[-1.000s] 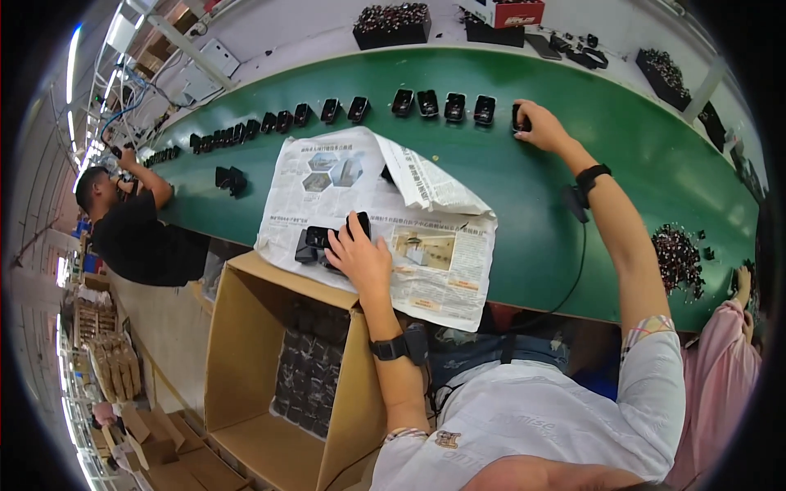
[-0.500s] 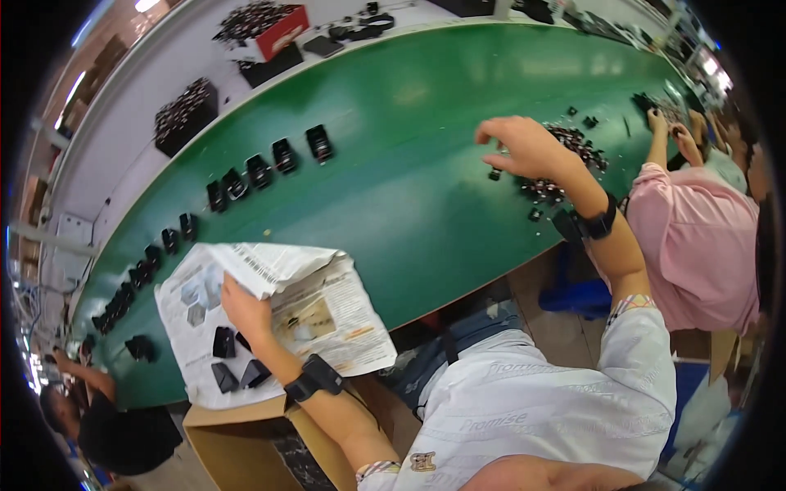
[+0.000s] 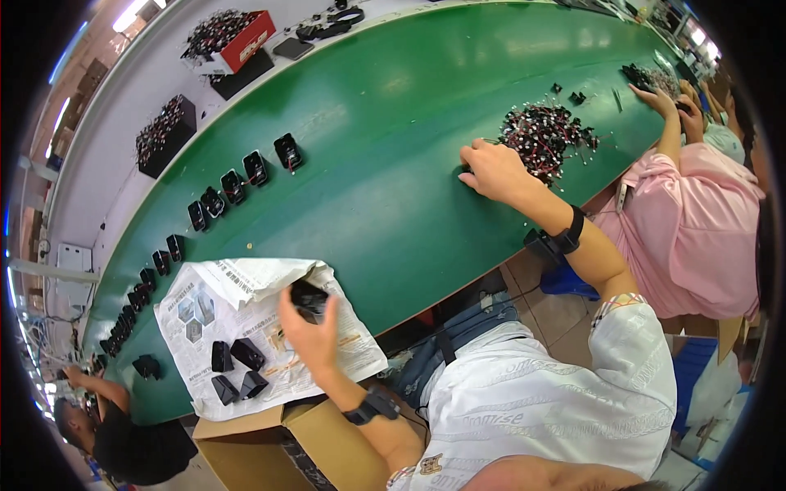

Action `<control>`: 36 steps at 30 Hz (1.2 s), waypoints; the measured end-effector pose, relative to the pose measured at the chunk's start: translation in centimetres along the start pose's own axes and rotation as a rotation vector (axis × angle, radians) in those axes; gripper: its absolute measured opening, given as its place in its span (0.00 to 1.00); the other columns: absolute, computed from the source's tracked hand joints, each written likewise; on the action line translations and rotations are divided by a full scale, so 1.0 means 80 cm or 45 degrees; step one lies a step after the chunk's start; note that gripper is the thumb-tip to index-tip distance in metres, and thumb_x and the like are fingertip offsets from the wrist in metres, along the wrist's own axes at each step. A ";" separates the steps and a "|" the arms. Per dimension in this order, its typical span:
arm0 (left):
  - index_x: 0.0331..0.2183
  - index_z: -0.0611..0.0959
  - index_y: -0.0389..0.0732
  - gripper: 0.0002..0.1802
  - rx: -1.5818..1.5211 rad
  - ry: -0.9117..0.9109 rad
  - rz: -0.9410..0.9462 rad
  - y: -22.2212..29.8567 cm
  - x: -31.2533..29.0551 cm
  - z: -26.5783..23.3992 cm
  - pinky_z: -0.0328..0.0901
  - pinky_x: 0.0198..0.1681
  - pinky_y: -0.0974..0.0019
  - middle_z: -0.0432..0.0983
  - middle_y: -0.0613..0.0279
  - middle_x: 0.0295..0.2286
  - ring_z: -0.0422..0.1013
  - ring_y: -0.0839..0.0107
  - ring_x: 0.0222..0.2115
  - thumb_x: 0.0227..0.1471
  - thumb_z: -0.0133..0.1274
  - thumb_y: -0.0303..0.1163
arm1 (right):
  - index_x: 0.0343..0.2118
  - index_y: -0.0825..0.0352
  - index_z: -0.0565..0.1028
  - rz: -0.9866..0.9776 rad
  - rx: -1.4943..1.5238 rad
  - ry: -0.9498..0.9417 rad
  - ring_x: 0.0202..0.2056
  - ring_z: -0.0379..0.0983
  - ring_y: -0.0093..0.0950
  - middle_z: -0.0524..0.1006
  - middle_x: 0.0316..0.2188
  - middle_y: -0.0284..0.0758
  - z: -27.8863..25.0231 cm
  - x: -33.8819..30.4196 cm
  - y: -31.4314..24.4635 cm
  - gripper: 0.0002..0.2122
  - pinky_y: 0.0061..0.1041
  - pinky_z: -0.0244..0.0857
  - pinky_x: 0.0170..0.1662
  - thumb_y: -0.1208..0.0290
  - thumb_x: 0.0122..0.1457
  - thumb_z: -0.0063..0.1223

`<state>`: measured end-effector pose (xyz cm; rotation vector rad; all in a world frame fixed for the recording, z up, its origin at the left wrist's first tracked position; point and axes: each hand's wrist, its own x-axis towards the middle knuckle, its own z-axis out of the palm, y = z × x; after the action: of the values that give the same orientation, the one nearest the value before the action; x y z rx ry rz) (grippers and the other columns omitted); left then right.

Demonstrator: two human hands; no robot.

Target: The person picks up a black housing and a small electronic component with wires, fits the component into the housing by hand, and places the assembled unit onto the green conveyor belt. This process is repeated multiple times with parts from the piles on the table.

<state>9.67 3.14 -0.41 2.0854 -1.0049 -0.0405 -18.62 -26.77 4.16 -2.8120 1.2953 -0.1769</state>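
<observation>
My left hand (image 3: 311, 331) is above the newspaper (image 3: 192, 344), fingers and thumb closed round a black plastic case (image 3: 309, 296). On the same newspaper lie several angular black plastic pieces (image 3: 247, 354). To the right, my right hand (image 3: 497, 173) is low over the green table, its fingers bent together with a bit of something dark showing at the fingertips. What that is cannot be made out. Just beyond that hand is a heap of small wired black parts (image 3: 547, 139) with red wires and pale ends.
Open black cases (image 3: 232, 186) form a curved row along the table's (image 3: 368, 204) far left side. A cardboard box (image 3: 246, 425) stands below the newspaper. Bins of wired parts (image 3: 166, 131) sit on the back ledge. Co-workers sit at the right, in pink (image 3: 679, 237), and at the far left.
My left hand has come from under the newspaper's folded flap and now holds a black case. The right hand has moved left and down, its fingers drawing together. The view has shifted slightly.
</observation>
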 end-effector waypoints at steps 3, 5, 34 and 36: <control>0.55 0.73 0.34 0.42 -0.281 -0.052 0.014 0.050 -0.043 0.011 0.62 0.58 0.55 0.73 0.47 0.51 0.69 0.51 0.52 0.39 0.73 0.35 | 0.34 0.66 0.75 -0.132 0.182 -0.002 0.35 0.77 0.41 0.77 0.29 0.39 0.009 -0.009 -0.013 0.10 0.38 0.72 0.38 0.69 0.53 0.64; 0.55 0.74 0.34 0.42 -0.448 -0.145 0.011 0.080 -0.059 0.007 0.63 0.57 0.57 0.73 0.49 0.51 0.70 0.53 0.51 0.38 0.73 0.34 | 0.34 0.67 0.74 -0.239 0.803 -0.052 0.36 0.77 0.40 0.77 0.30 0.39 -0.007 -0.021 -0.044 0.07 0.35 0.72 0.41 0.77 0.52 0.61; 0.57 0.73 0.38 0.44 -0.497 -0.265 0.358 0.100 -0.051 0.069 0.66 0.54 0.53 0.72 0.49 0.51 0.70 0.50 0.52 0.39 0.72 0.38 | 0.37 0.75 0.79 -0.007 2.079 -0.089 0.42 0.78 0.28 0.79 0.37 0.40 0.017 -0.107 -0.116 0.07 0.26 0.74 0.48 0.87 0.55 0.60; 0.57 0.73 0.38 0.44 -0.522 -0.258 0.360 0.103 -0.052 0.067 0.67 0.53 0.53 0.72 0.49 0.51 0.70 0.50 0.52 0.39 0.72 0.38 | 0.34 0.74 0.79 -0.111 2.010 0.017 0.42 0.78 0.30 0.80 0.37 0.41 0.017 -0.112 -0.126 0.07 0.27 0.74 0.48 0.89 0.52 0.62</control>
<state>-0.31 -0.53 0.29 1.5771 -1.2856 -0.2943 -16.59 -13.45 2.87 -1.4513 0.4942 -0.7777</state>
